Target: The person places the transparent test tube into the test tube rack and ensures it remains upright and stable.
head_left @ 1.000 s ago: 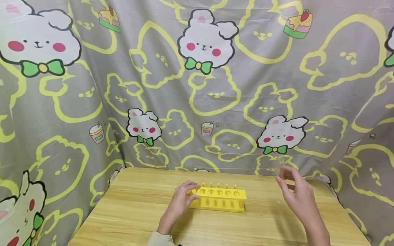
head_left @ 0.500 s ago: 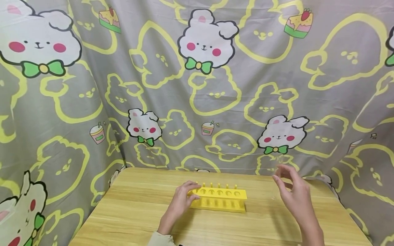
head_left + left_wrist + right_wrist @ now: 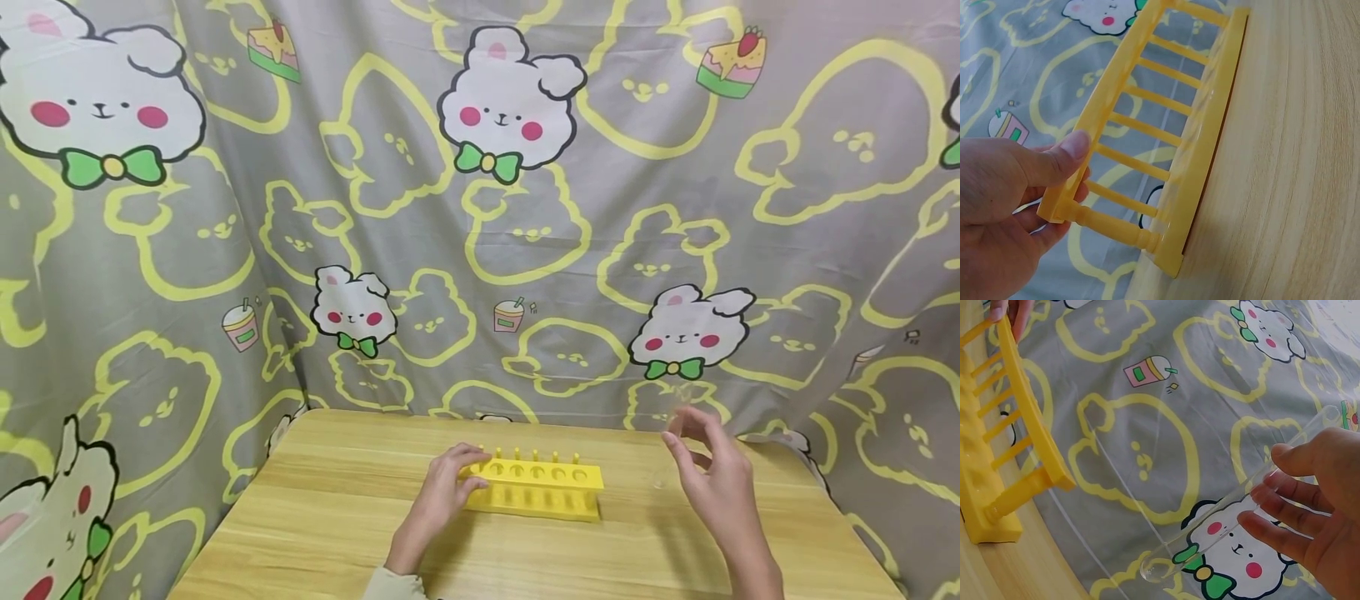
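Observation:
A yellow test tube rack (image 3: 540,473) with a row of round holes and upright pegs stands on the table. My left hand (image 3: 444,490) grips its left end, the thumb (image 3: 1075,147) on the top bar and fingers behind it. To the right of the rack, my right hand (image 3: 712,475) pinches a clear glass test tube (image 3: 1210,525) between thumb and fingers. The tube is held apart from the rack, its rounded end downward. In the head view the tube is faint against the curtain. No tube shows in the rack's holes.
The wood-grain table (image 3: 315,517) reaches back to a grey curtain (image 3: 420,242) printed with rabbits and yellow outlines. The curtain hangs behind the table and along both sides.
My right hand has moved slightly left toward the rack with the test tube. The left hand keeps its grip on the rack, which stays in place.

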`<state>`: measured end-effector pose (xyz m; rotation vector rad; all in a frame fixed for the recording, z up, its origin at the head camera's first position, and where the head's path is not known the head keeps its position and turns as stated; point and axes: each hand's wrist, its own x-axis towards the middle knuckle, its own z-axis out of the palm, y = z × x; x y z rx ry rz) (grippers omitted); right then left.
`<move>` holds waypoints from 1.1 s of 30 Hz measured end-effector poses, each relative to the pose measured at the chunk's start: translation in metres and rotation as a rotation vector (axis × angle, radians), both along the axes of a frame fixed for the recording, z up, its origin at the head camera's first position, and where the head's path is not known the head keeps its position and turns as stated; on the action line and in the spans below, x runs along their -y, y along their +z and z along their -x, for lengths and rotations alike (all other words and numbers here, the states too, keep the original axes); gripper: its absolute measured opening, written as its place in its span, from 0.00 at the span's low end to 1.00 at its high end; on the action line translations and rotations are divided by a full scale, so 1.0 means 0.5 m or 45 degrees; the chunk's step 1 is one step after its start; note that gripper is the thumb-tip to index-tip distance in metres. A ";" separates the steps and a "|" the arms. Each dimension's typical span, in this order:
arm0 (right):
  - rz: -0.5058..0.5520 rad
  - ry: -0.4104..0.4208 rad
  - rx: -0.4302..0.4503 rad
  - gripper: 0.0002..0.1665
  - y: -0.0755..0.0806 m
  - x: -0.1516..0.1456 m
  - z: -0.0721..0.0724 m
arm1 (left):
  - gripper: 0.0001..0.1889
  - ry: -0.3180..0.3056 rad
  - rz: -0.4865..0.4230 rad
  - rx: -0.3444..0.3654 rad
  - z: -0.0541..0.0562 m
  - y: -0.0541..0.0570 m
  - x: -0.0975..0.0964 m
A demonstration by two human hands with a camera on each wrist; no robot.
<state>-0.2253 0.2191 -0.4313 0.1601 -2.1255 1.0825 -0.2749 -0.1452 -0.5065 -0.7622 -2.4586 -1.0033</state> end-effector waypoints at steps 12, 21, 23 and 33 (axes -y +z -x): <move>-0.009 0.056 -0.032 0.24 -0.005 0.021 0.008 | 0.20 0.002 0.011 0.034 0.002 0.000 0.002; -0.009 0.072 -0.063 0.25 -0.008 0.036 0.011 | 0.20 -0.006 0.000 0.046 0.003 0.000 0.001; -0.008 0.080 -0.073 0.25 -0.008 0.040 0.011 | 0.20 -0.009 -0.001 0.036 0.003 0.000 0.000; -0.020 0.127 -0.089 0.23 -0.009 0.053 0.014 | 0.20 -0.014 -0.011 0.003 0.002 0.000 0.001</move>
